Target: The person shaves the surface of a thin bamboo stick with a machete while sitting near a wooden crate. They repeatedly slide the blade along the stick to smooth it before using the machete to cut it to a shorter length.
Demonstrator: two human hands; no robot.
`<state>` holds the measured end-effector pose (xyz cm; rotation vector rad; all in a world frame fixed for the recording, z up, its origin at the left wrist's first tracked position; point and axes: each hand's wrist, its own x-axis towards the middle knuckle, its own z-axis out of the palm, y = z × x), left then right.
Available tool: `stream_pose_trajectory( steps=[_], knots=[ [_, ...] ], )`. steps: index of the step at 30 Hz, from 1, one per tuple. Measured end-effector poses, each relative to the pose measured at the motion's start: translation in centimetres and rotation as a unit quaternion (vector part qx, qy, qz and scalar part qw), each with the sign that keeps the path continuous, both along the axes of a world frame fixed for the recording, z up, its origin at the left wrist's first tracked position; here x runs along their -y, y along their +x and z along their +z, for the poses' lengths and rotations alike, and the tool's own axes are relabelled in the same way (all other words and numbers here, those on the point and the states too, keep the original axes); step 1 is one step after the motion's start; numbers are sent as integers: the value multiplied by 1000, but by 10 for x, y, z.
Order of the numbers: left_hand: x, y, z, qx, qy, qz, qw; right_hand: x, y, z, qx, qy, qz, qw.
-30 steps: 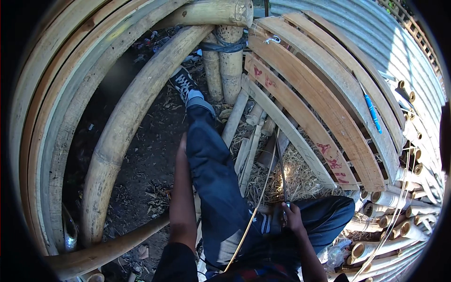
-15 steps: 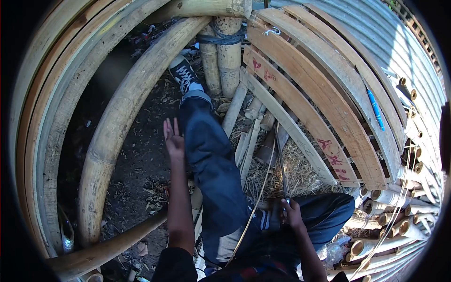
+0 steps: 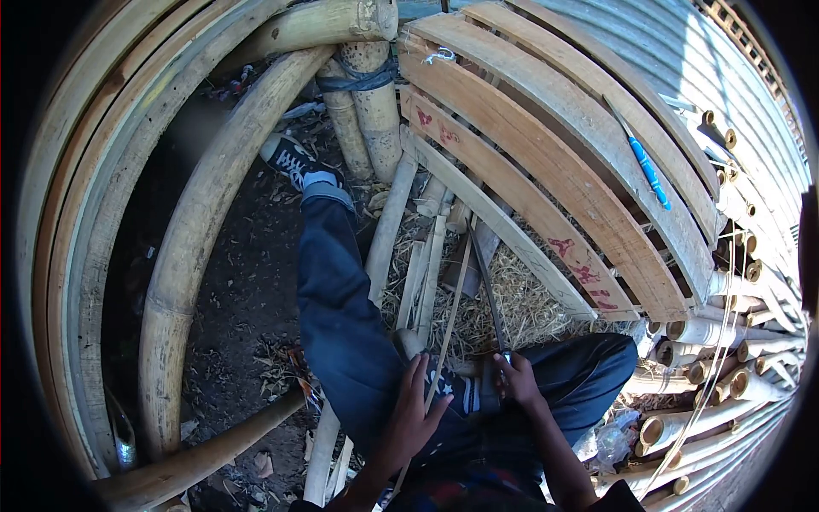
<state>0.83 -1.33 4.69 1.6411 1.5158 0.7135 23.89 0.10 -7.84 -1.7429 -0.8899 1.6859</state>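
Note:
My right hand [image 3: 517, 380] is closed round the handle of a long, dark, thin blade [image 3: 487, 282], which points up and away from me. My left hand [image 3: 413, 422] is beside a thin bamboo strip [image 3: 451, 320], over my lap, with its fingers apart. The strip runs from my lap up toward the blade's far end. Whether the palm touches the strip cannot be made out. My left leg [image 3: 333, 290] is stretched forward, and my right leg [image 3: 580, 375] is bent to the side.
A slatted wooden crate [image 3: 546, 171] stands at the upper right, with a blue pointed tool [image 3: 650, 173] on it. Thick bamboo poles [image 3: 213, 205] curve along the left. Cut bamboo [image 3: 699, 435] is stacked at the right, near a corrugated metal sheet [image 3: 665, 43].
My left hand has come back from beside my outstretched leg to the strip over my lap. The view has shifted, so the crate and leg appear further left.

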Motion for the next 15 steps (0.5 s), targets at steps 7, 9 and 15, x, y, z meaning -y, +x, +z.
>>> stream_pose_trajectory(
  steps=[7, 9, 15],
  knots=[
    [26, -6, -21, -127, -54, -15, 990, 0, -2, 1, 7, 20, 8, 1000],
    [24, -11, -22, -160, -95, -55, 981, 1, -2, 4, 3, 21, 5, 1000],
    [13, -23, -38, 133, -170, 71, 974, 9, 4, 9, -23, 18, 14, 999]
  ],
)
